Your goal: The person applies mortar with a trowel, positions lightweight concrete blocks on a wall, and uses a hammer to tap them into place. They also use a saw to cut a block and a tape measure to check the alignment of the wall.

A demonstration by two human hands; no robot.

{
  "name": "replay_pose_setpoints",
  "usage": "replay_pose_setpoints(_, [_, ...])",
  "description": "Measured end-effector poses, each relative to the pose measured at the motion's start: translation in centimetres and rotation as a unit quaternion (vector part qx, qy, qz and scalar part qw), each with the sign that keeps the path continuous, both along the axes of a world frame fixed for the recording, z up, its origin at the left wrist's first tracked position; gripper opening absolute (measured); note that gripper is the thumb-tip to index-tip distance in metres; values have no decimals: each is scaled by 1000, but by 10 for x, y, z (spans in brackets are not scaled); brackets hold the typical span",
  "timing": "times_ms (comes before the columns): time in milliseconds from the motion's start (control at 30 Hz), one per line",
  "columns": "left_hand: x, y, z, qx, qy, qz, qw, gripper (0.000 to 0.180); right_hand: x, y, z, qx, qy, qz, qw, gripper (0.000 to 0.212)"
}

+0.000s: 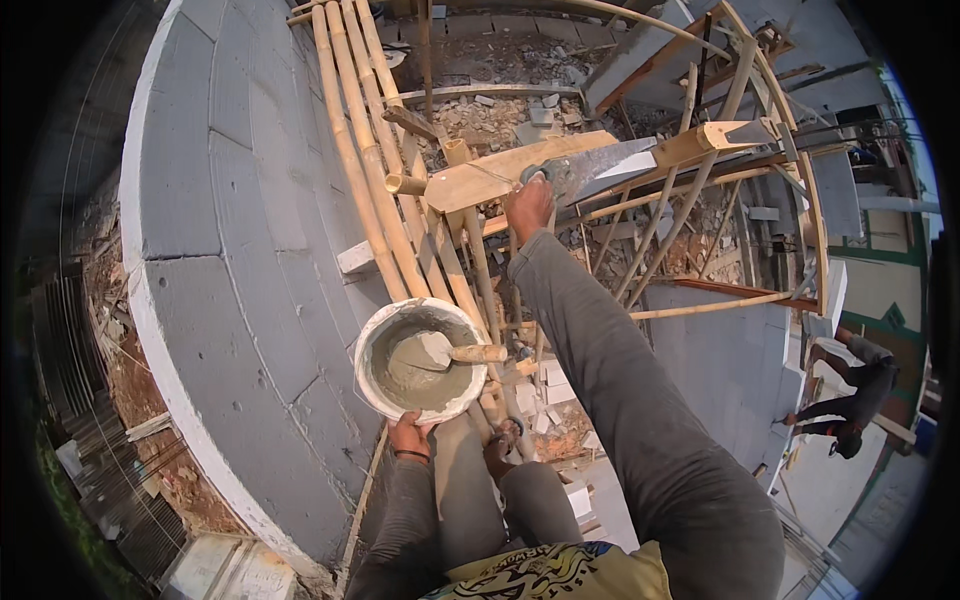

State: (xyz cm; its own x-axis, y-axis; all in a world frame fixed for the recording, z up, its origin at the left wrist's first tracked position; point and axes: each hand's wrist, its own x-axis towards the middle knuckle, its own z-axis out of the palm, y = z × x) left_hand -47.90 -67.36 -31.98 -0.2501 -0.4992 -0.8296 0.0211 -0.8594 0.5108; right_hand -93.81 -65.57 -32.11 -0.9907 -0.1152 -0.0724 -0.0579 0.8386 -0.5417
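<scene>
My left hand point(409, 436) is closed on the near rim of a white bucket point(364, 378). Grey wet mortar point(440, 388) lies inside it, along with a trowel point(424, 350) whose wooden handle point(478, 354) sticks out over the right rim. My right arm is stretched far forward. At its end my right hand point(530, 206) is closed round the dark grip of what looks like a handsaw point(600, 168). Its wide grey blade points right, above a wooden plank point(500, 172). The fingers partly hide the grip.
A grey block wall point(230, 220) curves along my left. Bamboo poles point(360, 150) run beside it, with more scaffold poles point(680, 210) to the right. Rubble point(490, 120) covers the ground far below. Another person point(860, 385) is below at the right.
</scene>
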Motion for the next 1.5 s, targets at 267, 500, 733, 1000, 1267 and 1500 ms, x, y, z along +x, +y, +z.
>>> replay_pose_setpoints(267, [-6, -23, -76, 42, -25, 8, 999, 64, -61, -78, -107, 57, -93, 15, 994, 34])
replay_pose_setpoints(500, [-40, -61, -193, 60, -22, -15, 998, 55, -67, -81, -121, 167, -126, 139, 968, 45])
replay_pose_setpoints(733, [-94, -103, -286, 36, 33, -50, 998, 46, 31, 10, -88, -81, 60, 180, 979, 33])
replay_pose_setpoints(1000, [-146, -95, -319, 15, -223, -91, 971, 70, 254, 257, -81, 17, -286, 26, 958, 28])
replay_pose_setpoints(1267, [-57, -96, -262, -211, -427, -274, 835, 75, 414, 422, -19, 54, -331, 57, 940, 22])
replay_pose_setpoints(1500, [10, -6, -78, -223, -412, -437, 768, 63, 523, 503, 45, -56, -380, -60, 921, 19])
